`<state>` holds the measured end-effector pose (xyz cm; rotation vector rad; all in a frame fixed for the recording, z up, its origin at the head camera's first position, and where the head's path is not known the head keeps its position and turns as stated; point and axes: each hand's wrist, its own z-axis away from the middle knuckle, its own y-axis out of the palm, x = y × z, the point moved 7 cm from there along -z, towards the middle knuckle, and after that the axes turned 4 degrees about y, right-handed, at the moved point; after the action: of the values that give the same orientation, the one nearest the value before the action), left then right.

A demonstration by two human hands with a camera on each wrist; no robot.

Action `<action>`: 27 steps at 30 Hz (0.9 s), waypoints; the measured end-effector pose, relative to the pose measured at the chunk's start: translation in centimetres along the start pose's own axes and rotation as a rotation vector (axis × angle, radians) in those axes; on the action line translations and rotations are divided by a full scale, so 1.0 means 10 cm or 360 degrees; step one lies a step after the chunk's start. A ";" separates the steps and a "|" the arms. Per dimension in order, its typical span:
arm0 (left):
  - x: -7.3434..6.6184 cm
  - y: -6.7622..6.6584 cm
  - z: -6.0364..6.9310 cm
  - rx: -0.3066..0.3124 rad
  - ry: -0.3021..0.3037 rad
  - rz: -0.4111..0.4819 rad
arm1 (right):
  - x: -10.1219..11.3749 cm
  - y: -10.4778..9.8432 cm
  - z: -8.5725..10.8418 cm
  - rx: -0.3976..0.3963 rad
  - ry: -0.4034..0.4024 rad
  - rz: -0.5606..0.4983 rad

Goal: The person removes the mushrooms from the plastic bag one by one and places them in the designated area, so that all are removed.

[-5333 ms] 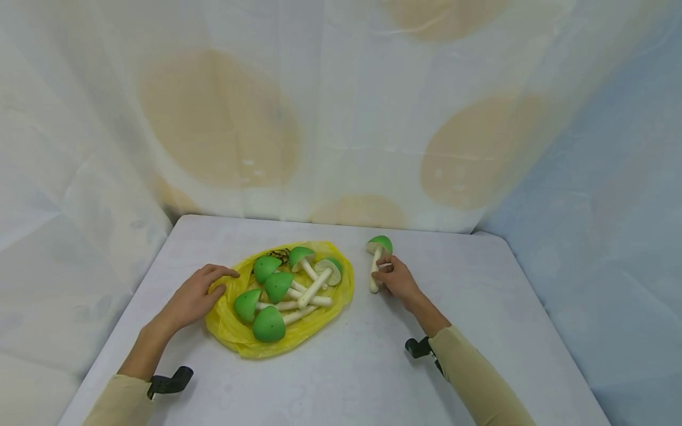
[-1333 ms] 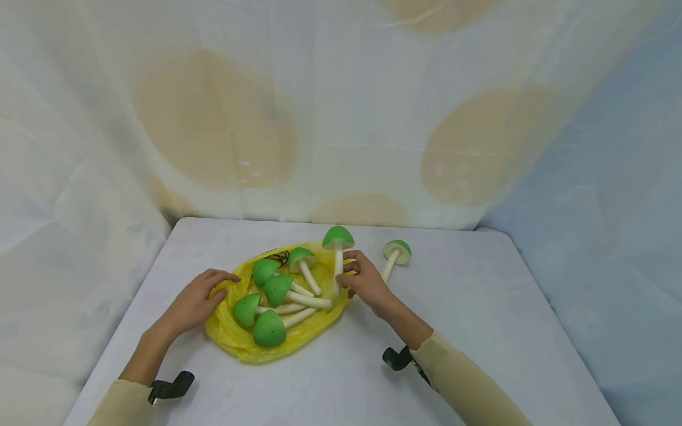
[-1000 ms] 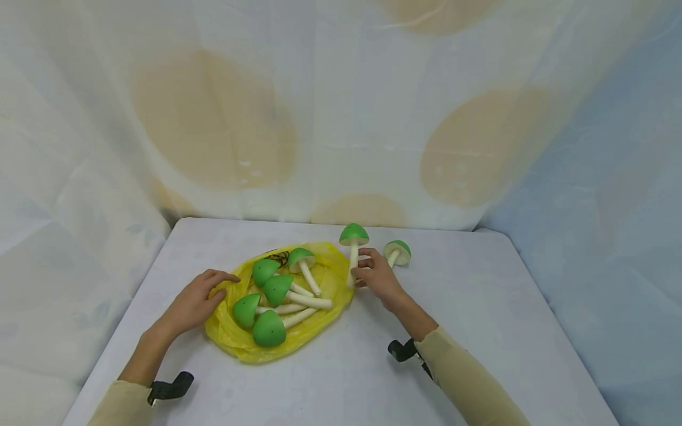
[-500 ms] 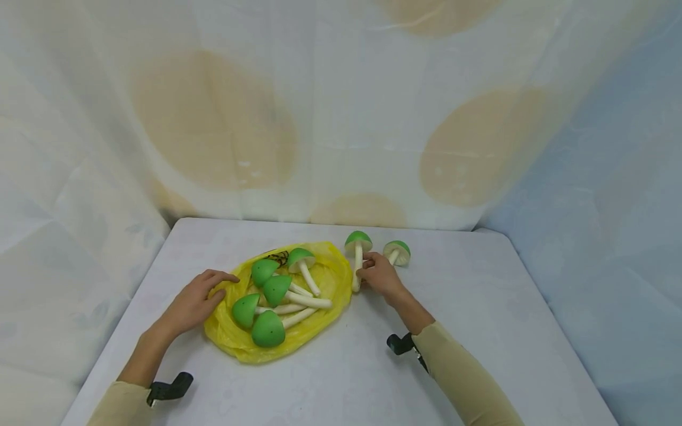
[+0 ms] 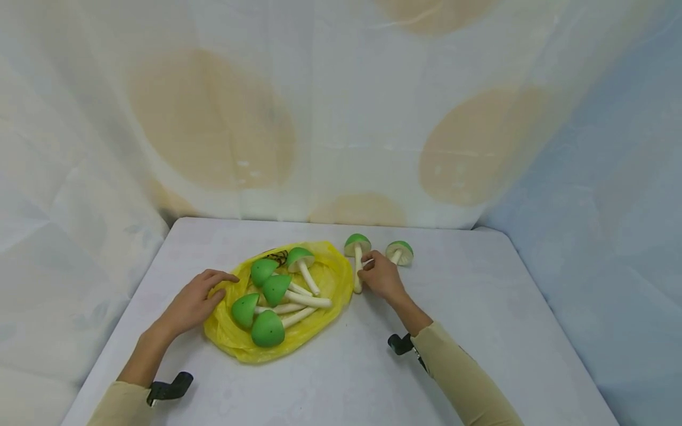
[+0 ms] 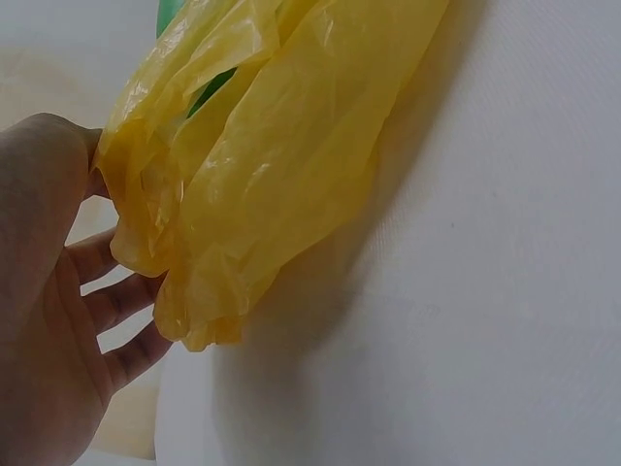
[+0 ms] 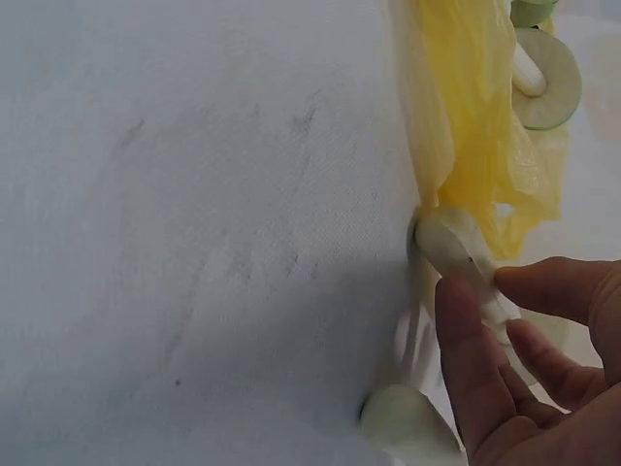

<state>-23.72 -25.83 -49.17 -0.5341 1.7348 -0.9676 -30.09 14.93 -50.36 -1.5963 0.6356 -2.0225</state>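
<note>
My left hand [image 5: 198,299] holds the rim of an opened yellow plastic bag [image 5: 234,343]; in the left wrist view, its fingers reach behind the crumpled edge [image 6: 281,184]. Several toy mushrooms with green caps and white stems lie on the bag, one green cap [image 5: 268,329] nearest the front. Just right of the bag, a toy mushroom [image 5: 357,251] lies on the table, cap toward the back. My right hand [image 5: 382,275] has thumb and fingers around its stem [image 7: 454,243]. A second toy mushroom [image 5: 399,253] lies farther right, its lower stem hidden behind that hand.
The white-covered table [image 5: 479,307] has a back edge close to the mushroom caps. Patterned cloth [image 5: 341,118] hangs behind and at both sides. Some dark strands [image 5: 278,258] lie at the bag's back rim. Black wrist cameras [image 5: 171,387] sit on both forearms.
My right hand has taken a mushroom off the bag and laid it on the table beside the one set there earlier. That farther mushroom has shifted slightly right. My left hand has stayed put.
</note>
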 end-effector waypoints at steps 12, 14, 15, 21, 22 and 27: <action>0.00 -0.01 0.00 0.0013 -0.0009 0.0002 | 0.02 0.04 0.06 0.0015 0.0014 -0.0042; -0.01 -0.01 0.00 0.0012 -0.0010 -0.0002 | 0.02 0.04 0.07 0.0014 0.0005 -0.0035; -0.01 -0.02 0.00 0.0013 -0.0009 -0.0004 | 0.03 0.04 0.07 0.0013 0.0002 -0.0030; -0.02 -0.02 0.00 0.0012 -0.0005 -0.0006 | 0.02 0.04 0.06 0.0009 -0.0007 -0.0013; -0.02 -0.02 0.00 0.0012 -0.0005 -0.0006 | 0.02 0.04 0.06 0.0009 -0.0006 -0.0012; -0.01 -0.02 -0.01 0.0006 0.0006 -0.0013 | 0.02 0.03 0.07 0.0012 -0.0001 -0.0013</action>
<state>-23.75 -25.81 -48.95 -0.5375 1.7349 -0.9778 -29.44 14.53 -50.29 -1.5974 0.6212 -2.0281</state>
